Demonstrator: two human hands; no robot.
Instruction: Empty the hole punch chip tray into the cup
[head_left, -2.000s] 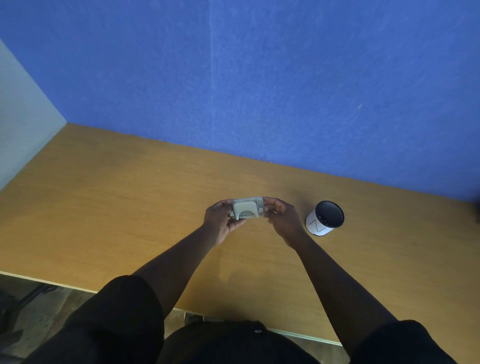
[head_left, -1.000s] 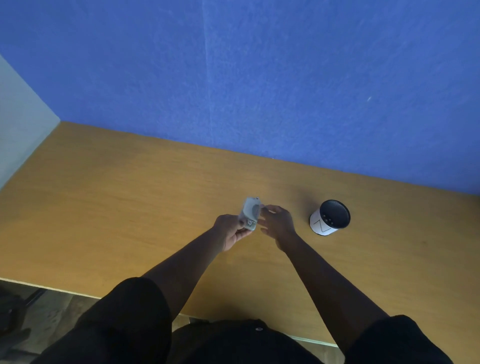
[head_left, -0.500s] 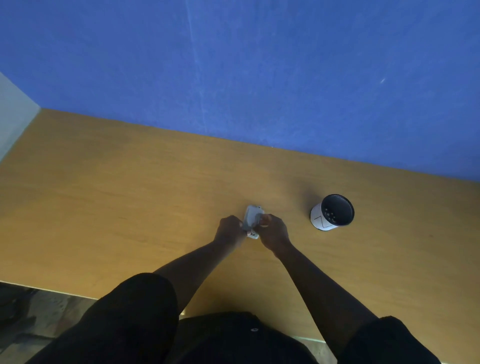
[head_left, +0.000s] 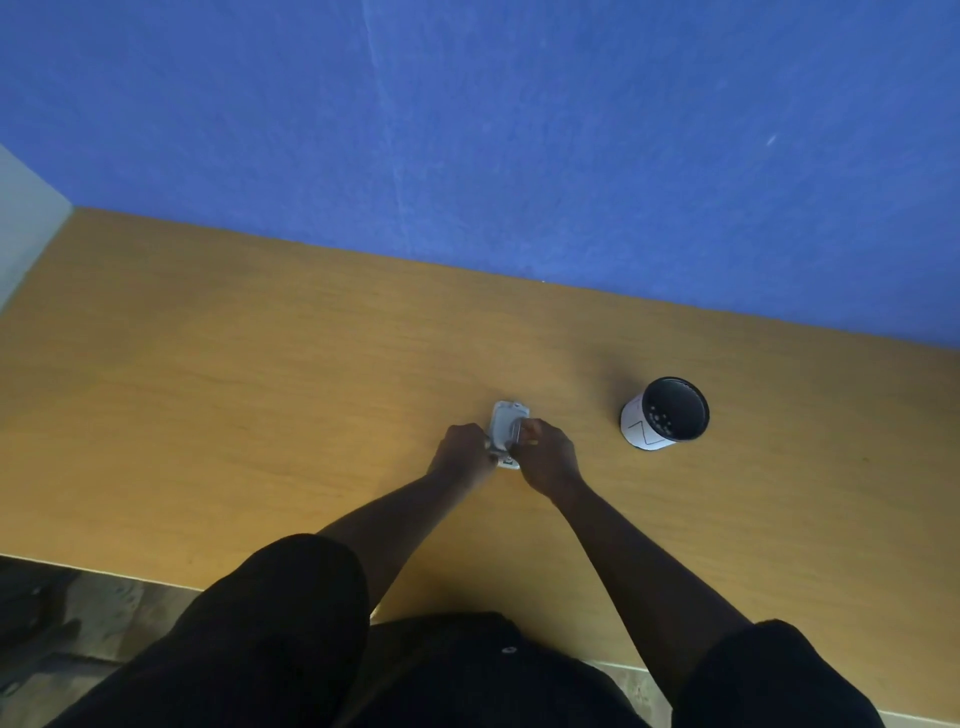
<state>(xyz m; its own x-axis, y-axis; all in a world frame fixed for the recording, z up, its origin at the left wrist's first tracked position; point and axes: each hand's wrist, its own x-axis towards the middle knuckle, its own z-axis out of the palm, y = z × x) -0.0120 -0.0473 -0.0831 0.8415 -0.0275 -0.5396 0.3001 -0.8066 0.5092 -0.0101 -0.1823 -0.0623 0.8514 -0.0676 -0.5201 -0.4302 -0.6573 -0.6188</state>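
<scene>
The white cup (head_left: 643, 427) bears one hand-drawn mark (a Z-like zigzag); nothing else is legible.

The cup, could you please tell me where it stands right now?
In the head view, the cup stands on the wooden table, right of the right hand and apart from it, near the blue wall.

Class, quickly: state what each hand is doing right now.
Left hand: closed on the hole punch.
Right hand: closed on the hole punch.

I see the pale grey hole punch (head_left: 508, 427) near the tabletop's middle, gripped from both sides. The white cup (head_left: 665, 413), dark inside with pale chips, stands upright toward the right edge.
</scene>
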